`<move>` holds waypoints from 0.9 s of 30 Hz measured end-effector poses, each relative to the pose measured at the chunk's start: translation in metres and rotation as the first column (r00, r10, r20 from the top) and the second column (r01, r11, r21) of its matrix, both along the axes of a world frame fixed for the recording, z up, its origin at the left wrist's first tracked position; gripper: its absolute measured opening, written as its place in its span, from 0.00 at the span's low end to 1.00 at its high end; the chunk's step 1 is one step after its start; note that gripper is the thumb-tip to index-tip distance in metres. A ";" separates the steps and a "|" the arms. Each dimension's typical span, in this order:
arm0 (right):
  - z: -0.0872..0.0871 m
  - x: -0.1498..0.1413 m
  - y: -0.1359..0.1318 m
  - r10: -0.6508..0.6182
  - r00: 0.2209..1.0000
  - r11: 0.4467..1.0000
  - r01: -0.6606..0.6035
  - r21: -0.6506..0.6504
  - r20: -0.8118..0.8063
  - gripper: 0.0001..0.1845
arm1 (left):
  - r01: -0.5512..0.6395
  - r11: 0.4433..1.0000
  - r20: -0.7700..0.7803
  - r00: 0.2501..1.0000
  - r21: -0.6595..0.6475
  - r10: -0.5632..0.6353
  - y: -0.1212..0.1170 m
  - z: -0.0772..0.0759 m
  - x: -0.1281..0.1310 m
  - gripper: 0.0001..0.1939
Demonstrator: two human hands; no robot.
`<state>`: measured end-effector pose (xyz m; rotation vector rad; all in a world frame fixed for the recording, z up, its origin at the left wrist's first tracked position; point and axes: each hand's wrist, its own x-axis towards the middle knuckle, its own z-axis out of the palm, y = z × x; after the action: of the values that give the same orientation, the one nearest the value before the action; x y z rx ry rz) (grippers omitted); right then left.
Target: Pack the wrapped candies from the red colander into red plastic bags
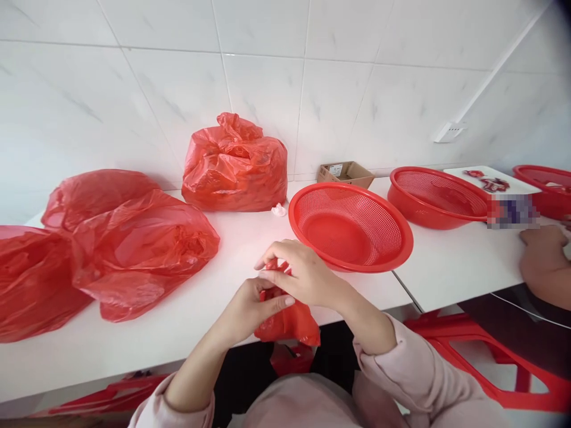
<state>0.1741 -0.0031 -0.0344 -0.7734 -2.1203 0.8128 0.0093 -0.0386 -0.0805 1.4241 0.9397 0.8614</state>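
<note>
Both hands meet at the table's front edge around a small red plastic bag [289, 324], whose lower part hangs in front of the edge. My left hand [250, 309] is closed round the bag's gathered neck, thumb pointing right. From above, my right hand [298, 270] pinches the red top of the same bag between thumb and fingers. What the bag contains is hidden by the plastic. Just beyond my right hand stands a red perforated basket [334, 238] with nothing seen inside. A crumpled pale pink scrap [279, 210] lies between it and a large bag.
A full, knotted red bag [236, 166] stands against the tiled wall. Loose red bags [151, 249] spread over the left. Behind the basket is an open cardboard box [345, 172]. Another red basket [437, 196], a white tray [468, 172] and a person's arm [542, 261] are at right.
</note>
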 end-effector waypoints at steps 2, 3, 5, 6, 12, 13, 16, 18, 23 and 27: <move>0.001 -0.006 0.003 0.007 1.000 0.999 -0.008 0.038 0.028 0.03 | -0.020 1.000 0.031 0.999 0.001 0.020 0.002 -0.001 0.005 0.14; -0.003 -0.007 0.005 -0.008 1.000 0.999 0.007 0.041 0.022 0.07 | -0.046 0.999 0.077 0.996 -0.021 0.047 0.003 -0.003 0.006 0.14; -0.014 -0.006 0.007 -0.062 0.998 0.998 0.062 0.015 0.016 0.14 | -0.095 0.992 0.190 0.976 -0.079 0.109 0.004 -0.006 0.005 0.13; -0.020 -0.004 0.008 -0.096 0.995 0.995 0.097 -0.009 0.012 0.15 | -0.128 0.987 0.250 0.957 -0.100 0.149 0.004 -0.008 0.004 0.13; -0.029 0.006 0.008 -0.288 0.929 0.950 0.248 -0.188 -0.232 0.08 | -0.288 0.935 0.408 0.844 -0.205 0.350 0.004 -0.013 0.003 0.14; -0.025 0.007 0.005 -0.297 0.913 0.947 0.243 -0.211 -0.279 0.08 | -0.298 0.931 0.382 0.852 -0.211 0.359 0.004 -0.012 0.004 0.17; -0.011 0.007 -0.009 -0.316 0.869 0.936 0.222 -0.272 -0.380 0.09 | -0.340 0.926 0.245 0.895 -0.168 0.373 0.005 -0.008 0.004 0.18; -0.008 0.005 -0.021 -0.341 0.844 0.921 0.211 -0.327 -0.415 0.09 | -0.354 0.928 0.157 0.916 -0.114 0.369 0.005 -0.006 0.002 0.16; -0.036 0.003 -0.044 -0.377 0.817 0.861 0.136 -0.490 -0.436 0.09 | -0.354 0.933 0.211 0.908 -0.071 0.361 0.008 -0.012 -0.010 0.08; -0.058 0.013 -0.047 -0.353 0.905 0.863 0.217 -0.456 -0.238 0.06 | -0.300 0.954 0.237 0.928 0.024 0.286 0.008 -0.016 -0.012 0.05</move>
<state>0.1869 -0.0506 -0.0926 -1.0762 -1.5120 1.1594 -0.0031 -0.0301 -0.0968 1.2164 0.9671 1.2599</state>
